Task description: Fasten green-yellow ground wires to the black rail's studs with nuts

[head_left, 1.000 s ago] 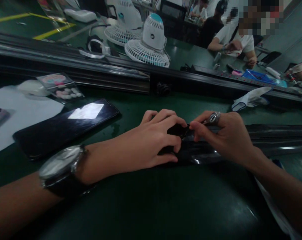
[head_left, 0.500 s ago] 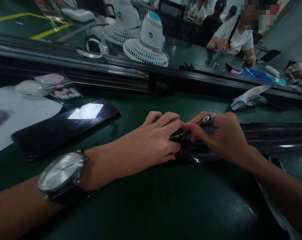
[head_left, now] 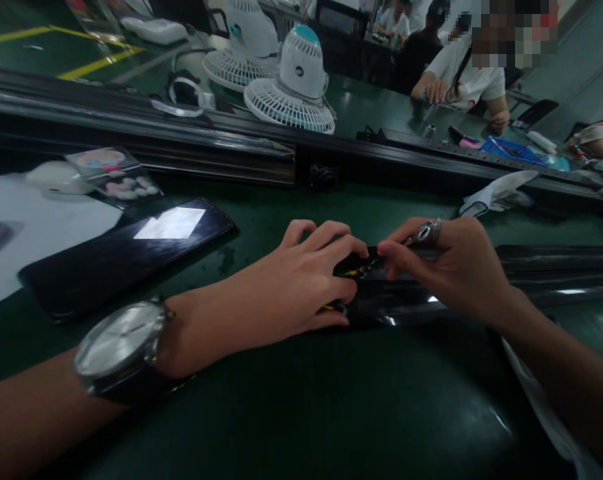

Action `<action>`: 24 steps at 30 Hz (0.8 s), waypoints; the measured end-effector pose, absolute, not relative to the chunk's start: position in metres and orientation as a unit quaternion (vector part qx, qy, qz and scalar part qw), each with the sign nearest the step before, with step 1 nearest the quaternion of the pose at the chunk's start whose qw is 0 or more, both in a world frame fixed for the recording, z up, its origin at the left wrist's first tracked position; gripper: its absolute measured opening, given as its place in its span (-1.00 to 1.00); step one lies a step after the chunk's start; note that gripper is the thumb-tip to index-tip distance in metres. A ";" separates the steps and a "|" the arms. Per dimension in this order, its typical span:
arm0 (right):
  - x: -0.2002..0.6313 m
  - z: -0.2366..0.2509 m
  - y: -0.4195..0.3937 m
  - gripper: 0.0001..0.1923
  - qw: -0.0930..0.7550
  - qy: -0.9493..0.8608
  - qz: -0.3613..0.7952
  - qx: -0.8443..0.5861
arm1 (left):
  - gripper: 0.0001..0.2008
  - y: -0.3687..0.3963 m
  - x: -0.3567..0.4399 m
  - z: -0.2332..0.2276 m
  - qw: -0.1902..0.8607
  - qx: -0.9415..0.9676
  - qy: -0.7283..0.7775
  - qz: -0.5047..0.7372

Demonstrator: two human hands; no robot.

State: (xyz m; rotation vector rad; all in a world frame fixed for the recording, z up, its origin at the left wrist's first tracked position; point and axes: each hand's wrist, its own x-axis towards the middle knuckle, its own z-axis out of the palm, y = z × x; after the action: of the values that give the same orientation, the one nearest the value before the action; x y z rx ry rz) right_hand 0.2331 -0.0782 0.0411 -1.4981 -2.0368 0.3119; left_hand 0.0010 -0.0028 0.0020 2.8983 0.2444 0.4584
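Observation:
My left hand [head_left: 306, 287], with a wristwatch [head_left: 124, 340] on the wrist, bends its fingers over the end of a long, glossy black strip [head_left: 406, 303] and holds it on the table. Thin yellow and green wires [head_left: 354, 273] show between those fingers. Just right of them, my right hand [head_left: 448, 267] is closed in a pinch around a slim silver tool [head_left: 425, 232]. Its kind is unclear, as the fingers cover most of it. The pinching fingertips are close above the strip and the wires, a small gap away from my left fingers.
A dark glossy panel [head_left: 126, 257] lies left, beside white paper [head_left: 11, 253] and a clear packet [head_left: 116, 175]. Long black rails [head_left: 181, 150] cross behind my hands. Beyond are white fans [head_left: 301, 87], a glove [head_left: 498, 190], a blue tray [head_left: 514, 150] and a seated co-worker [head_left: 474, 77].
My right hand has drawn slightly right, and a gap has opened between its fingertips and my left fingers. More of the wires shows. My left hand has barely moved.

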 end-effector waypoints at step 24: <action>0.219 0.034 -0.076 -0.68 0.300 -0.756 0.071 -0.578 | -0.81 -0.005 0.004 -0.004 0.050 0.986 0.075 0.143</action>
State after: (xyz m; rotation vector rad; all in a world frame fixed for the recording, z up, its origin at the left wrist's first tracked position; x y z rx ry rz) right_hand 0.2192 -0.0763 0.0344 -1.5331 -2.0057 0.1887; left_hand 0.0045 -0.0049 -0.0039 3.0016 0.2278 0.4364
